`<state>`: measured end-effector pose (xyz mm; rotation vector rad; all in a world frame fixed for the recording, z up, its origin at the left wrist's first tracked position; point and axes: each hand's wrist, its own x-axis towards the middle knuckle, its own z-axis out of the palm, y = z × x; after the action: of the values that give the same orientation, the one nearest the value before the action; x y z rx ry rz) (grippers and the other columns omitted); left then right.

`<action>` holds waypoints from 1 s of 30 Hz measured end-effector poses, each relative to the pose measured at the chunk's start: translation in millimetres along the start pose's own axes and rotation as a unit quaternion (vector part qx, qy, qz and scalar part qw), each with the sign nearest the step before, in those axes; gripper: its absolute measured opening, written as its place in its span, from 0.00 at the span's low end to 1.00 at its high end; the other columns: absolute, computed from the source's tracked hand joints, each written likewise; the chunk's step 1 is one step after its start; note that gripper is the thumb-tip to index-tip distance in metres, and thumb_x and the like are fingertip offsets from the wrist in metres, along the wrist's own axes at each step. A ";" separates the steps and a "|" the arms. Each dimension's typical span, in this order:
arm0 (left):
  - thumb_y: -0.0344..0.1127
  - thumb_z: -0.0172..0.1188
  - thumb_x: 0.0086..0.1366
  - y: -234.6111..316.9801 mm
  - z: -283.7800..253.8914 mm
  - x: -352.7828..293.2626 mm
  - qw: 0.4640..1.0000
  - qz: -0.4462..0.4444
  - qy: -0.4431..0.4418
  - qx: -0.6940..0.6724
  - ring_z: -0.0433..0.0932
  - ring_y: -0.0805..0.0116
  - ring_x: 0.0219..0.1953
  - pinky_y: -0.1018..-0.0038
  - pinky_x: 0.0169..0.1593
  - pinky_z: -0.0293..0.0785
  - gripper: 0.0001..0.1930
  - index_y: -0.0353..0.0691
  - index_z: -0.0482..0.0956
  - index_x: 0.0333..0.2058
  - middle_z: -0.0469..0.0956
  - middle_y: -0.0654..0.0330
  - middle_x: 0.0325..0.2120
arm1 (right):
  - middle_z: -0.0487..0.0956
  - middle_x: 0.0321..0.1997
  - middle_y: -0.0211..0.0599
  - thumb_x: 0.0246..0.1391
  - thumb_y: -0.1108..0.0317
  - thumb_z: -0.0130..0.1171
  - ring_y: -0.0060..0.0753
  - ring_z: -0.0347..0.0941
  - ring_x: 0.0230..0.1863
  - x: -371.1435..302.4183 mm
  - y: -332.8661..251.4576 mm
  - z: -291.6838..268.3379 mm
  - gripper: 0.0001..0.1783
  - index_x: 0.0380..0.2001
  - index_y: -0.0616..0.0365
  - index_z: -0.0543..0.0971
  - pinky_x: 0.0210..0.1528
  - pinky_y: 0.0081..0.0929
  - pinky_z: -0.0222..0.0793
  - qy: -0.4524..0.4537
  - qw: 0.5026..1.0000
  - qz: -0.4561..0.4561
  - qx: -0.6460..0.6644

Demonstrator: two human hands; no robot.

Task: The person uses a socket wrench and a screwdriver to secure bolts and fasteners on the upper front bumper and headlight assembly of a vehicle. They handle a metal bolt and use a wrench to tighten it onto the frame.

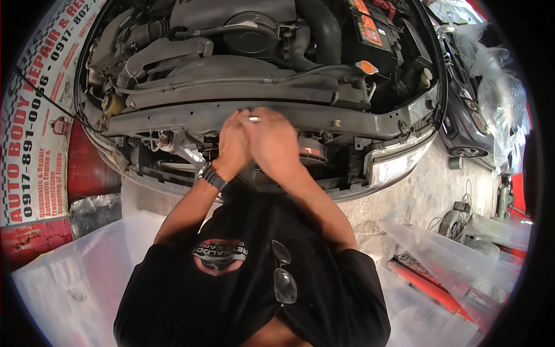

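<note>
My left hand (232, 144) and my right hand (274, 141) meet at the front crossmember (188, 114) of a car with its engine bay open. Both hands look closed, fingers curled, the right one smeared by motion. A small shiny metal piece (253, 119) shows where they meet; whether it is a ring or part of something held is unclear. Whatever the fingers grip is hidden. Below the hands lies the exposed front-end opening, with a metal bracket (186, 149) to the left and a round reddish part (312, 150) to the right.
Behind the crossmember are the engine cover (231, 11), a black hose (325, 34), the battery (370, 34) and an orange-topped cap (367, 67). A headlight (396, 165) sits at the right corner. Another car (465, 110), partly under clear plastic sheeting (502, 98), stands at right. A printed banner (43, 115) hangs at left.
</note>
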<state>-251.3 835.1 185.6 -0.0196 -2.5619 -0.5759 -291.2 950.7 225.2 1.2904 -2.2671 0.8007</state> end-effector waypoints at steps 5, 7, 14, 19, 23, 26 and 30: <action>0.38 0.59 0.54 3.2 -14.7 -5.6 0.998 0.022 -0.058 0.026 0.76 0.49 0.41 0.57 0.56 0.68 0.16 0.35 0.77 0.39 0.78 0.50 0.34 | 0.76 0.34 0.46 0.40 0.73 0.58 0.48 0.77 0.40 3.7 -16.6 0.8 0.18 0.39 0.65 0.75 0.43 0.36 0.75 -0.062 0.995 0.069 0.024; 0.37 0.59 0.54 -0.9 -9.5 -8.3 0.999 0.028 -0.039 0.007 0.76 0.49 0.43 0.57 0.57 0.67 0.16 0.35 0.77 0.40 0.78 0.50 0.35 | 0.75 0.33 0.46 0.41 0.72 0.59 0.47 0.77 0.39 -0.3 -17.7 -3.8 0.17 0.38 0.66 0.75 0.43 0.36 0.75 -0.036 0.997 0.059 0.034; 0.32 0.61 0.54 -12.4 -6.7 -14.3 0.995 0.092 0.017 -0.048 0.75 0.52 0.39 0.58 0.51 0.68 0.11 0.37 0.78 0.36 0.76 0.56 0.31 | 0.75 0.35 0.45 0.46 0.70 0.57 0.42 0.76 0.34 -15.8 -7.3 -3.7 0.13 0.36 0.66 0.75 0.34 0.33 0.76 0.011 0.999 0.000 0.053; 0.33 0.69 0.50 8.8 -10.1 -3.3 0.997 0.009 -0.036 -0.074 0.70 0.59 0.29 0.65 0.39 0.67 0.09 0.41 0.79 0.30 0.70 0.61 0.22 | 0.76 0.39 0.44 0.67 0.64 0.46 0.31 0.78 0.35 -61.1 15.0 -15.0 0.14 0.37 0.67 0.72 0.35 0.28 0.78 0.167 0.801 0.351 0.455; 0.33 0.69 0.51 7.8 -7.2 -3.9 0.998 0.019 -0.037 -0.057 0.70 0.59 0.29 0.64 0.38 0.66 0.09 0.41 0.78 0.29 0.69 0.62 0.21 | 0.76 0.39 0.45 0.69 0.60 0.43 0.36 0.79 0.38 -89.7 28.9 1.7 0.18 0.39 0.67 0.70 0.41 0.32 0.80 0.271 0.587 0.419 0.638; 0.34 0.69 0.51 7.2 -6.7 -4.7 0.998 0.011 -0.037 -0.052 0.70 0.60 0.29 0.64 0.38 0.66 0.09 0.42 0.78 0.28 0.69 0.63 0.21 | 0.76 0.40 0.46 0.69 0.59 0.43 0.41 0.80 0.40 -98.3 31.2 7.1 0.19 0.39 0.68 0.70 0.44 0.34 0.80 0.290 0.525 0.433 0.673; 0.34 0.70 0.49 12.2 -5.0 -2.0 0.999 0.014 -0.020 -0.038 0.69 0.61 0.27 0.65 0.35 0.65 0.09 0.42 0.78 0.27 0.67 0.63 0.19 | 0.76 0.41 0.47 0.69 0.59 0.44 0.44 0.80 0.42 -105.2 33.5 13.3 0.19 0.39 0.69 0.70 0.45 0.34 0.80 0.284 0.469 0.464 0.696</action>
<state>-245.7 844.4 193.3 -0.0938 -2.5719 -0.6695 -270.0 1022.4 142.9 -0.3390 -1.1570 3.1773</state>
